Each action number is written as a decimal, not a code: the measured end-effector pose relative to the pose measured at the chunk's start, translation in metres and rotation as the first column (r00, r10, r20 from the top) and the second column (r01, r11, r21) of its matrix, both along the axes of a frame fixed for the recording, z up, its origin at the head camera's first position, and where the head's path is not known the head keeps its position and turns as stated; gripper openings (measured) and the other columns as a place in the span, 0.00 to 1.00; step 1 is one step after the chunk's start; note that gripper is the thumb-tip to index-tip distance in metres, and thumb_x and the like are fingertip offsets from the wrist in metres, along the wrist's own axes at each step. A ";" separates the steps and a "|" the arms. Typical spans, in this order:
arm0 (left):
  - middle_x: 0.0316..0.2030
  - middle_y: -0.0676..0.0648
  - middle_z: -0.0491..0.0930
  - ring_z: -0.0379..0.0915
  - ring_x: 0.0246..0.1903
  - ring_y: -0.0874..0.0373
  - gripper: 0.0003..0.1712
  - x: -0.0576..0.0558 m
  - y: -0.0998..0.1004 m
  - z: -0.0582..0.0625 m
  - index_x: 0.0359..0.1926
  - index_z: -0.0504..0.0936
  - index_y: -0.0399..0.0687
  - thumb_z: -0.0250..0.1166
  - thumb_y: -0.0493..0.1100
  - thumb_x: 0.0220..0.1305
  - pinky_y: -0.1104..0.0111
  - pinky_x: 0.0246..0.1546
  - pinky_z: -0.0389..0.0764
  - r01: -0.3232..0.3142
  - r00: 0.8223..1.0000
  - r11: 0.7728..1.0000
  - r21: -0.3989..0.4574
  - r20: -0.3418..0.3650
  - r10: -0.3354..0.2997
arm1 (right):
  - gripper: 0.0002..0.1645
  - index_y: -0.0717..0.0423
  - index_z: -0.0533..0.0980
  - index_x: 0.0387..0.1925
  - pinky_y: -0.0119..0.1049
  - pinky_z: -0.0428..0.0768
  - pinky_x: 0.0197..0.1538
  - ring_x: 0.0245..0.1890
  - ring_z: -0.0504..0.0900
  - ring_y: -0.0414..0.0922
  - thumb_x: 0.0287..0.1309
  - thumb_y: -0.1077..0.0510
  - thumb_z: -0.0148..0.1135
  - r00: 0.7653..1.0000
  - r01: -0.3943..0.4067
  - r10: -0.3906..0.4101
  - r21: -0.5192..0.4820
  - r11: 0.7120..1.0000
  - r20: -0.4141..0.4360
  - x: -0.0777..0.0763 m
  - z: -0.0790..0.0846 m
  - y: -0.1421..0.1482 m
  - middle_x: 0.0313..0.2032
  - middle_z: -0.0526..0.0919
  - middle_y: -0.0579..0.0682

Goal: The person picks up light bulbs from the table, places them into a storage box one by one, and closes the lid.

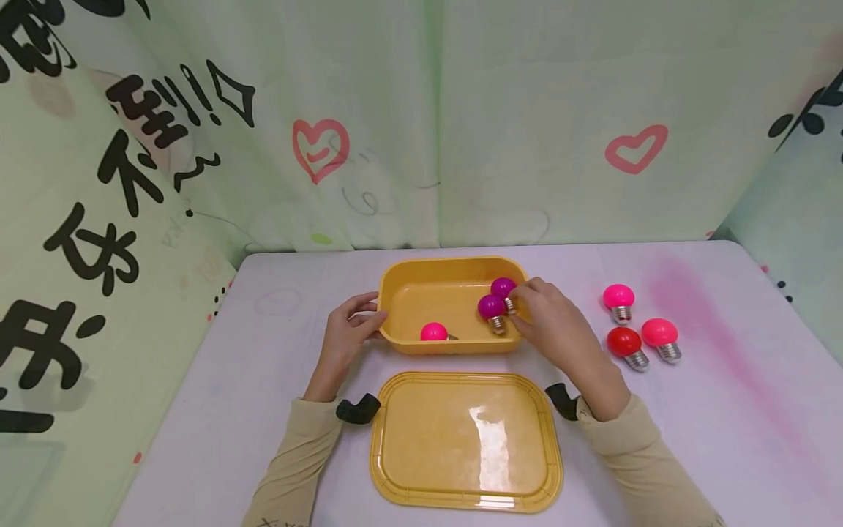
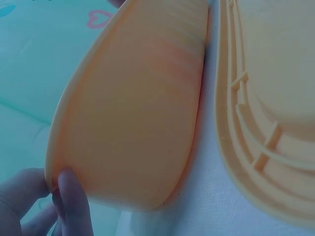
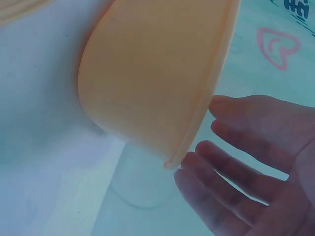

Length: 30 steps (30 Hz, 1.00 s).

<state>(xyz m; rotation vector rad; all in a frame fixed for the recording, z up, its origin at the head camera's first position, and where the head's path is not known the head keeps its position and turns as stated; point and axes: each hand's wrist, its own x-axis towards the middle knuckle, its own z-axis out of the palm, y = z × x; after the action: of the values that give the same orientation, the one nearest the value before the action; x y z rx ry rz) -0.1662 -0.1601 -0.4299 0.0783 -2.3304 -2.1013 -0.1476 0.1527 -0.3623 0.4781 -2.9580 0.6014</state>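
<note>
A yellow plastic bin (image 1: 454, 348) stands across the table with a pink light bulb (image 1: 433, 331) and two purple bulbs inside. My left hand (image 1: 350, 326) grips its left rim, thumb on the outer wall in the left wrist view. At the right end, my right hand (image 1: 552, 322) reaches over the rim and pinches the rear purple light bulb (image 1: 503, 286) near its metal base. The other purple bulb (image 1: 490, 307) lies against it. In the right wrist view, the bin's wall (image 3: 147, 73) hides the fingertips and the bulb.
In front of the bin lies a flat yellow lid (image 1: 454, 439). On the table to the right are a pink bulb (image 1: 618, 296), a red bulb (image 1: 623, 341) and a coral-pink bulb (image 1: 659, 332). A pale curtain (image 1: 500, 183) with drawn hearts hangs behind the table.
</note>
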 end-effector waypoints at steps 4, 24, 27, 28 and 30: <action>0.47 0.38 0.76 0.80 0.37 0.50 0.26 -0.001 0.000 -0.001 0.63 0.76 0.38 0.67 0.34 0.64 0.70 0.34 0.87 -0.001 1.000 1.000 -0.003 -0.008 0.001 | 0.21 0.69 0.78 0.51 0.56 0.81 0.55 0.51 0.77 0.61 0.56 0.65 0.70 1.000 0.012 -0.012 0.009 1.000 0.015 0.003 0.003 0.006 0.50 0.78 0.65; 0.49 0.37 0.76 0.79 0.38 0.49 0.25 0.000 0.000 -0.001 0.62 0.77 0.40 0.68 0.34 0.63 0.70 0.34 0.86 -0.007 1.000 1.000 0.015 0.013 0.006 | 0.22 0.68 0.76 0.53 0.60 0.80 0.51 0.53 0.75 0.64 0.56 0.65 0.68 0.999 0.053 -0.053 0.041 0.998 0.000 0.008 0.008 0.055 0.51 0.77 0.67; 0.49 0.37 0.76 0.79 0.38 0.50 0.25 0.001 0.000 0.000 0.62 0.77 0.40 0.68 0.35 0.63 0.71 0.33 0.86 -0.010 1.000 1.000 0.017 0.017 0.009 | 0.23 0.68 0.76 0.53 0.59 0.80 0.50 0.52 0.75 0.64 0.56 0.65 0.69 0.998 0.059 -0.060 0.047 0.997 0.015 0.009 0.006 0.059 0.51 0.76 0.67; 0.50 0.37 0.76 0.79 0.38 0.50 0.25 0.001 0.000 -0.001 0.62 0.77 0.40 0.68 0.35 0.63 0.71 0.33 0.86 -0.010 1.000 1.000 0.016 0.019 0.010 | 0.23 0.68 0.76 0.53 0.59 0.80 0.50 0.51 0.76 0.63 0.57 0.65 0.69 0.998 0.060 -0.061 0.045 0.997 0.019 0.009 0.006 0.061 0.51 0.76 0.67; 0.50 0.36 0.75 0.79 0.39 0.49 0.26 0.000 0.000 -0.001 0.62 0.77 0.41 0.68 0.35 0.64 0.71 0.34 0.86 -0.009 1.000 1.000 0.017 0.022 0.009 | 0.23 0.69 0.76 0.53 0.59 0.80 0.50 0.51 0.76 0.64 0.56 0.65 0.69 0.998 0.063 -0.065 0.048 0.997 0.023 0.010 0.005 0.064 0.51 0.76 0.68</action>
<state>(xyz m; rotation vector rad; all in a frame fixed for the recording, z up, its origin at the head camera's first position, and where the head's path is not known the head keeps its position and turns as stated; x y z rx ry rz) -0.1657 -0.1603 -0.4306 0.1123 -2.3200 -2.1267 -0.1377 0.2164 -0.3577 0.3808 -3.0034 0.5359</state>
